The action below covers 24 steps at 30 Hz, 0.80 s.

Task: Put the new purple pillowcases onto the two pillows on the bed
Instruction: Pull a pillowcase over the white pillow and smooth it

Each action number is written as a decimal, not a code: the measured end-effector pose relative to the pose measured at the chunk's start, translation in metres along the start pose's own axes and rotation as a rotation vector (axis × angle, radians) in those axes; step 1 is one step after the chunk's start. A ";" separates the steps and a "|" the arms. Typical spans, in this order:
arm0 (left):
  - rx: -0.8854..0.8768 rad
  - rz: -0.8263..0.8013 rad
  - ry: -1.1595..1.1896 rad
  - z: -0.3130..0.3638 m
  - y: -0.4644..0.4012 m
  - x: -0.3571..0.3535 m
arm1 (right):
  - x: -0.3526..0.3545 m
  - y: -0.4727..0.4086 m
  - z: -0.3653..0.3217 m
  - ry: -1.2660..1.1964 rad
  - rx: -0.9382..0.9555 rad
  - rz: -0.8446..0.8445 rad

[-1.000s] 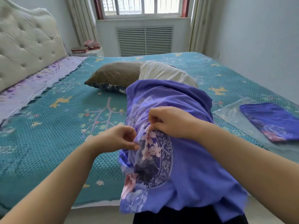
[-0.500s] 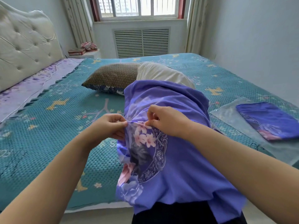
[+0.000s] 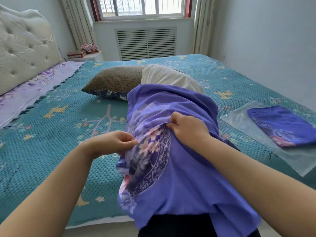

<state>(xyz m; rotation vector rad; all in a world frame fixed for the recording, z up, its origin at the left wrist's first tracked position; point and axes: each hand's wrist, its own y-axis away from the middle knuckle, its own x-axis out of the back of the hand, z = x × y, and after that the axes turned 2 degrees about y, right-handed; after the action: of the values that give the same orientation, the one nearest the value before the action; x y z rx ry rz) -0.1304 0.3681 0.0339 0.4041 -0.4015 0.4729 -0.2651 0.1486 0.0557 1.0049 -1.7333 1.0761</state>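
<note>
Left hand (image 3: pixel 113 142), right hand (image 3: pixel 189 128), gripping purple pillowcase (image 3: pixel 179 177)

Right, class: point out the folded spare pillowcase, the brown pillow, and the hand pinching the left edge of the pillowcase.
folded spare pillowcase (image 3: pixel 282 125), head view, middle of its purple top face.
brown pillow (image 3: pixel 116 79), head view, centre of its patterned top.
left hand (image 3: pixel 112 142), head view, back of the hand.

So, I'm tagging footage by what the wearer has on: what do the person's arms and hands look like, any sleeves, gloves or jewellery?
Both forearms are bare up to the frame edge: no sleeves in view. The left hand and right hand wear no gloves, and no rings, watch or bracelets show on the visible fingers or wrists. Nails look short and unpainted where visible.
</note>
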 end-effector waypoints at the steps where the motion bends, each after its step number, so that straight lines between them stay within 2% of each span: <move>1: 0.009 -0.014 -0.061 -0.002 0.004 0.001 | -0.001 0.000 -0.002 -0.035 0.010 -0.024; 4: 0.130 -0.093 -0.144 -0.019 0.015 0.003 | -0.001 0.000 -0.013 -0.077 0.062 -0.078; 6: 0.185 -0.120 -0.075 -0.032 0.022 0.001 | 0.000 0.000 -0.019 -0.021 0.107 -0.105; 10: 0.175 0.097 0.370 -0.053 0.028 -0.003 | 0.004 0.004 -0.027 0.139 0.142 -0.143; 12: 0.188 0.193 0.521 -0.057 0.029 -0.008 | 0.005 0.009 -0.028 0.242 0.128 -0.137; 17: 0.053 0.188 0.931 -0.044 0.025 -0.028 | -0.005 0.024 -0.028 0.389 0.143 -0.104; 19: -0.039 0.157 0.930 -0.038 0.018 -0.037 | -0.008 0.028 -0.030 0.322 0.167 -0.050; 22: -0.117 0.107 0.909 -0.027 0.008 -0.046 | -0.004 0.030 -0.026 0.095 0.115 0.038; 24: -0.139 0.033 0.914 -0.021 0.007 -0.046 | 0.000 0.022 -0.013 -0.164 0.048 -0.024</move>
<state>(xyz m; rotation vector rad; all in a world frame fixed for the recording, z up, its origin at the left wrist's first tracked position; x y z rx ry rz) -0.1653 0.3670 -0.0026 0.0185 0.4437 0.6047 -0.2826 0.1679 0.0540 1.1692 -1.8279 1.0490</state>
